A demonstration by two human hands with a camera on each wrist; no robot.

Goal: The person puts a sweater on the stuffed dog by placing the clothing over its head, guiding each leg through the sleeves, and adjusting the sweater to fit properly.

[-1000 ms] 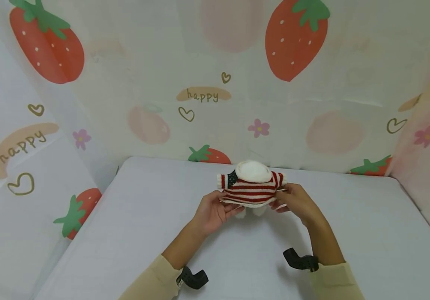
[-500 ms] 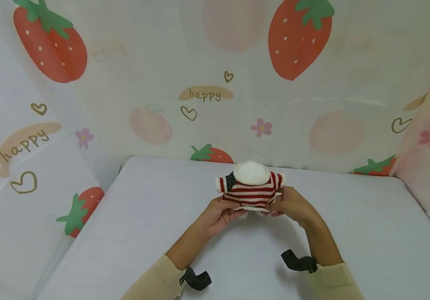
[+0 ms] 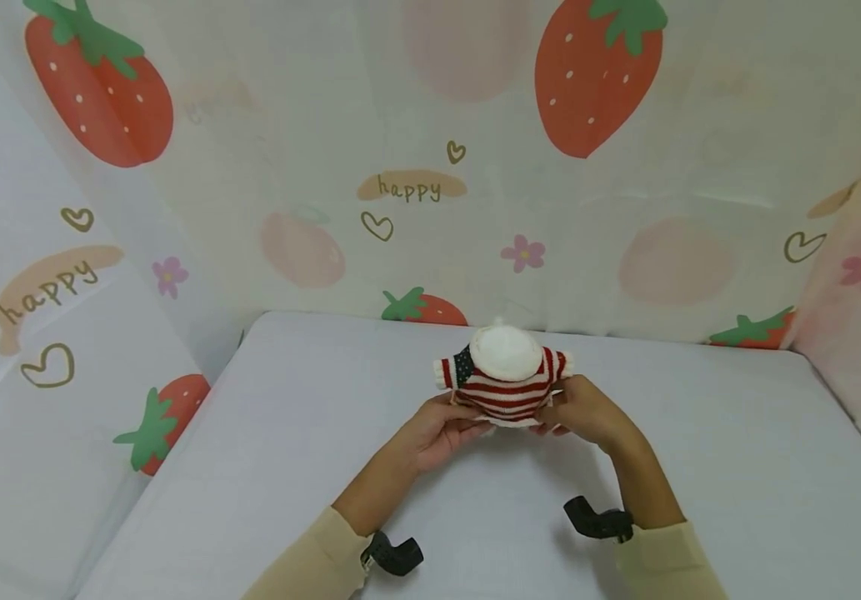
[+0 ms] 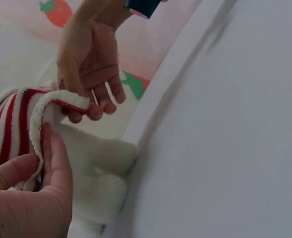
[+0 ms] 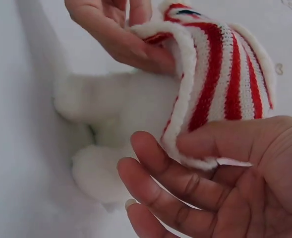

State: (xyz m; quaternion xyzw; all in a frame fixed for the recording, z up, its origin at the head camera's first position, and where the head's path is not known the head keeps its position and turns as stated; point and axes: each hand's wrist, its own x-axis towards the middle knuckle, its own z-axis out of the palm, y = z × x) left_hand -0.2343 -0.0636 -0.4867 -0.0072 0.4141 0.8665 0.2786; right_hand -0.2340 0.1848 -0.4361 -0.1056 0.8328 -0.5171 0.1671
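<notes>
A white plush toy (image 4: 98,193) stands on the table, wearing a knitted sweater (image 3: 507,393) with red and white stripes and a dark blue dotted patch. In the head view its round white top (image 3: 507,352) sits above the collar; both stubby sleeves stick out sideways. My left hand (image 3: 433,435) pinches the sweater's white hem between thumb and fingers at the left side. On the opposite side my right hand (image 3: 589,414) pinches the hem with the thumb outside and index finger beneath, the other fingers loosely bent. The plush legs (image 5: 98,171) show below the hem in both wrist views.
A white-covered table (image 3: 310,392) lies under the toy. Behind it hangs a pale cloth backdrop (image 3: 588,192) with strawberries, hearts and flowers, continuing down both sides. Black wrist devices (image 3: 598,518) are strapped near both cuffs.
Both hands have come in closer under the sweater's lower edge, and the left now pinches the hem. The hem sits lower, covering the feet in the head view.
</notes>
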